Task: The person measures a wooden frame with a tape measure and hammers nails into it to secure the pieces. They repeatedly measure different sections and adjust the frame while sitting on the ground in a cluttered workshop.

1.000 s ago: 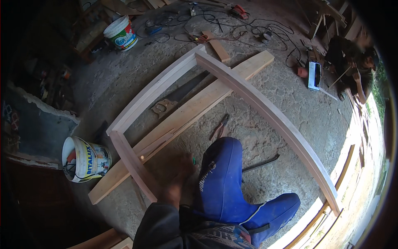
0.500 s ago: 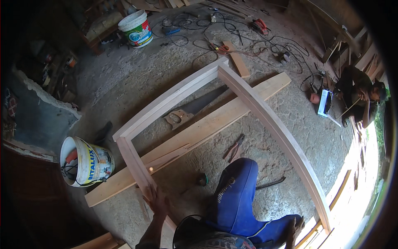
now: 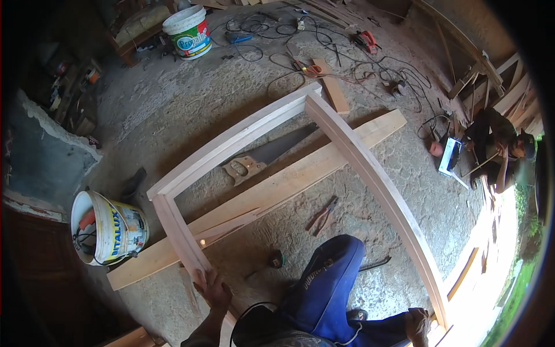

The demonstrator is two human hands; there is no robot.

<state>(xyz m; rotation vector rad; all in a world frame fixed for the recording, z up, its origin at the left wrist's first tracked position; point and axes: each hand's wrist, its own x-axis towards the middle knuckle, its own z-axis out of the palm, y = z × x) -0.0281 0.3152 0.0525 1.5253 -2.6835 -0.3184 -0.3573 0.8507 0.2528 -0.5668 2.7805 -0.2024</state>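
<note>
A pale wooden frame (image 3: 231, 139), joined at two corners, is tilted across the floor in front of me. My left hand (image 3: 214, 290) is wrapped over its left bar, close to my body. Beside the lower end of the frame's right bar is my right hand (image 3: 417, 327), next to my leg; its fingers are too dark and blurred to read, and whether it touches the bar I cannot tell. Under the frame runs a long plank (image 3: 277, 194). A handsaw (image 3: 245, 168) lies within the frame's outline, with pincers (image 3: 322, 216) nearer my blue-clad knee (image 3: 329, 277).
Left of the plank stands a white bucket (image 3: 118, 228) holding tools. Another bucket (image 3: 188, 34) is at the back, near tangled cables (image 3: 381, 72) and a red power tool (image 3: 366, 41). A person (image 3: 497, 144) crouches at the right. A dark bar (image 3: 376, 264) lies beside my knee.
The frame's near-left corner and my left hand have shifted slightly left in view. My right hand has come a little closer to the right bar, and my knee has lowered slightly.
</note>
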